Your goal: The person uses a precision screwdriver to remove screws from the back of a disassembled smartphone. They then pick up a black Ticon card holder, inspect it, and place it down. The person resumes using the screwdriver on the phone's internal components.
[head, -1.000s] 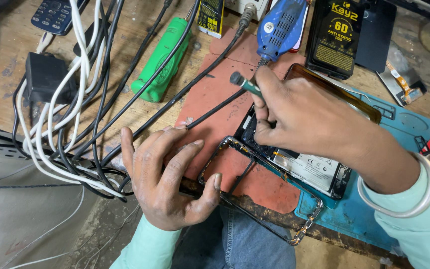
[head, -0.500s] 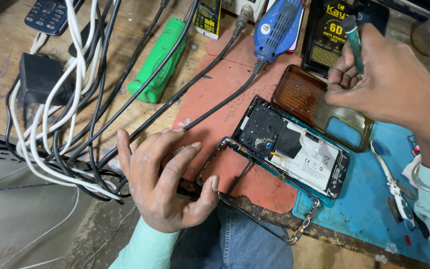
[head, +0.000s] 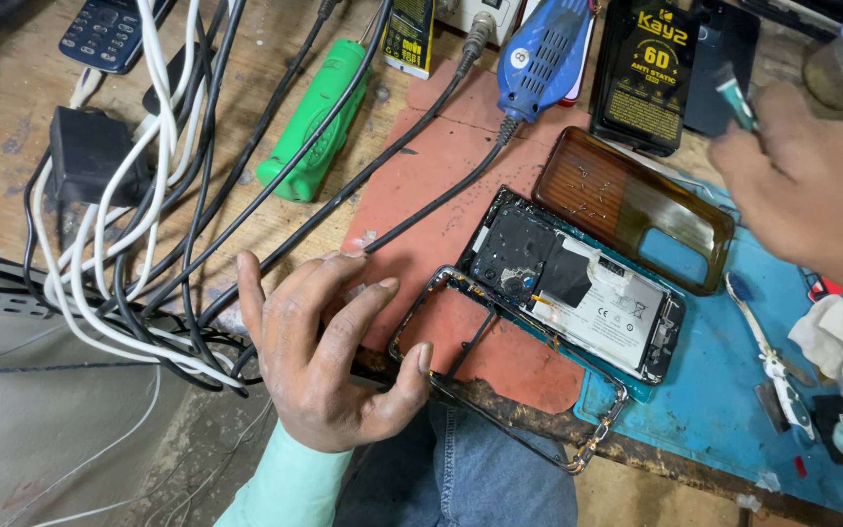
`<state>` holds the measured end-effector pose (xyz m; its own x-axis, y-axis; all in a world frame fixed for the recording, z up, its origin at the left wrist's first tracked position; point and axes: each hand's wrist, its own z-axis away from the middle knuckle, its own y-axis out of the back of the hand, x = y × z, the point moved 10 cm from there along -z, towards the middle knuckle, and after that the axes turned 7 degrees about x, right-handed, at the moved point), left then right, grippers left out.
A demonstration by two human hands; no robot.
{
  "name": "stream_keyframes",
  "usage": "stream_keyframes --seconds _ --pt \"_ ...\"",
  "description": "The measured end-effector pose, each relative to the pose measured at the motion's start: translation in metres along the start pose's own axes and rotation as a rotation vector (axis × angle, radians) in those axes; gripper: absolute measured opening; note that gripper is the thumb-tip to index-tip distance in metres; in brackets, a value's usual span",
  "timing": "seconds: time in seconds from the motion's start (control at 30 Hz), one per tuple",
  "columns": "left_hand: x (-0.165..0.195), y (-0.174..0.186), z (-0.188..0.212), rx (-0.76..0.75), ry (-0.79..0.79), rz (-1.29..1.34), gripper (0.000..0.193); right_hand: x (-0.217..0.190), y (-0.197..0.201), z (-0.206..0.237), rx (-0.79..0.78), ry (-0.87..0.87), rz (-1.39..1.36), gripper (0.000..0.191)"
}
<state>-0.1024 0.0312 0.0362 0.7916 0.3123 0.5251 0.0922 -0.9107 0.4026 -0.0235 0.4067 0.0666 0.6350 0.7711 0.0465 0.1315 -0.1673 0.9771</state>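
Two hands are at work over the bench: the left hand (head: 329,346) lies open, palm down, at the near edge, its thumb touching the bare metal phone frame (head: 509,381) that overhangs that edge. The right hand (head: 812,190) is raised near the far right corner, closed around a green-handled tool (head: 737,101). Between them lies the opened phone (head: 578,288), its battery exposed, partly on the red mat (head: 441,166), just beside an amber phone case (head: 631,205).

Bright, even overhead light, soft shadows; right hand (head: 812,185) motion-blurred, perhaps slight edge distortion; sharp centre.
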Motion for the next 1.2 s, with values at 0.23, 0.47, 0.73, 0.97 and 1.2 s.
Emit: stream_keyframes --seconds 0.23,0.47,0.73,0.97,1.2 --pt "0.011 -0.003 0.0 -0.244 -0.158 0.166 0.066 0.051 -0.021 0.021 -0.056 0.06 0.11 0.022" --pt "0.023 -0.007 -0.001 -0.374 -0.269 0.249 0.046 -0.004 0.018 0.136 0.011 0.279 -0.316 0.026" --pt "0.039 -0.004 -0.008 -0.406 -0.348 0.264 0.037 -0.094 0.001 0.232 0.118 0.657 -0.358 0.035" --pt "0.044 0.008 -0.023 -0.318 -0.239 0.376 0.062 -0.07 0.042 0.226 0.252 0.491 -0.398 0.028" --pt "0.044 0.018 -0.016 -0.039 -0.061 0.338 0.062 0.008 0.049 0.155 0.195 -0.186 -0.547 0.025"
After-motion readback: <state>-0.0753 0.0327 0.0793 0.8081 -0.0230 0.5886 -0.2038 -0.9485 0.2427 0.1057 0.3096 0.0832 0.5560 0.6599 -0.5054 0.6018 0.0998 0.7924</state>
